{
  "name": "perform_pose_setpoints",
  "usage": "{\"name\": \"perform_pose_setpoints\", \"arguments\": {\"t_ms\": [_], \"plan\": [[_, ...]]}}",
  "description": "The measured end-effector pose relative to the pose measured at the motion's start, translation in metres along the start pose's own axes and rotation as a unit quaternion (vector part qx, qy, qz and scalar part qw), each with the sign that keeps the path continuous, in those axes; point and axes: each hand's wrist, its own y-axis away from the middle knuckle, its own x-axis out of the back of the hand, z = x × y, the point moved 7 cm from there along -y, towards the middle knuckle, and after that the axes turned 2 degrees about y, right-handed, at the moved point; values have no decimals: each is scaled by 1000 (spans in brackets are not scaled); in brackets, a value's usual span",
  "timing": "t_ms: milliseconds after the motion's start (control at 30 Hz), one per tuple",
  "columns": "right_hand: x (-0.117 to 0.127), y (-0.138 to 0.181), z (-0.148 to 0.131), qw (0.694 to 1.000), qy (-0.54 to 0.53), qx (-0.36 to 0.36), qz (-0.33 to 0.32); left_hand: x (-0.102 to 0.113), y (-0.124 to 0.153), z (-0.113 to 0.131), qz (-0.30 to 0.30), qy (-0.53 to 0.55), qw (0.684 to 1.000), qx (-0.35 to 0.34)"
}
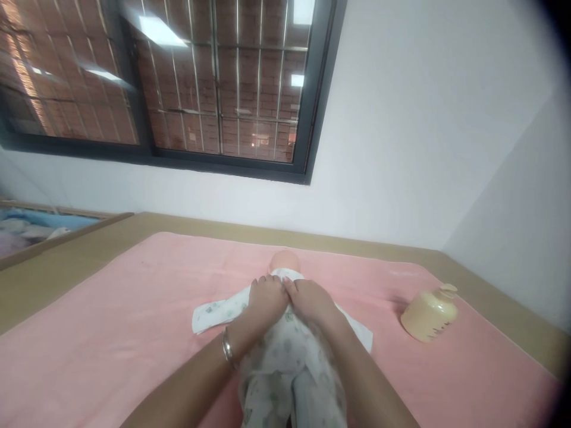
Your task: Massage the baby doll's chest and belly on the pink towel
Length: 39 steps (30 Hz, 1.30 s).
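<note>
A baby doll [285, 261] lies on its back on a pink towel [134, 321], head away from me. It wears a white printed romper [285, 356] with sleeves spread to both sides. My left hand [266, 300] and my right hand [311, 301] rest side by side on the doll's chest just below its neck. Both hands have their fingers curled and pressed onto the romper's fabric near the collar. A metal bangle [228, 349] sits on my left wrist.
A cream plastic cup-like thing [429, 315] lies tipped on the towel at the right. The towel covers a tan tabletop [66, 255] set against a white wall under a barred window. At far left a wooden-edged cot [40, 229] holds bedding.
</note>
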Motion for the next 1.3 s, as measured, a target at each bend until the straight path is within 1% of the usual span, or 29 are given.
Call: {"name": "perform_pose_setpoints", "arguments": {"t_ms": [100, 167, 300, 367, 433, 500, 600, 667, 767, 867, 967, 1100, 1300], "plan": [[-9, -18, 15, 1000, 1, -7, 2, 2, 10, 16, 13, -30, 999, -37], [-11, -22, 18, 1000, -10, 4, -6, 3, 12, 18, 24, -23, 998, -46], [-1, -6, 3, 1000, -3, 29, -8, 2, 3, 4, 32, -3, 999, -32], [4, 4, -5, 1000, 1, 24, -1, -3, -3, -6, 14, 22, 999, -19], [5, 8, -7, 1000, -3, 15, 2, -9, -8, -12, -8, 57, 998, -7], [2, 3, -3, 1000, 2, -3, -1, -11, -10, -15, -3, 78, 997, 12], [-6, -11, 9, 999, 15, -30, 3, -10, -9, -18, 29, 91, 994, 47], [-11, -20, 17, 999, 12, -44, 8, -12, -10, -19, 22, 107, 992, 60], [-17, -27, 22, 998, 4, -67, 11, -15, -14, -24, -9, 147, 986, 80], [-21, -31, 24, 995, 24, -90, 31, -18, -17, -30, -21, 180, 980, 86], [-24, -35, 26, 992, 36, -102, 62, -24, -18, -35, -13, 192, 977, 89], [-28, -37, 32, 990, 21, -103, 98, -30, -18, -38, -3, 197, 976, 97], [-30, -39, 34, 989, 30, -105, 100, -30, -18, -36, 2, 190, 976, 103]]}}
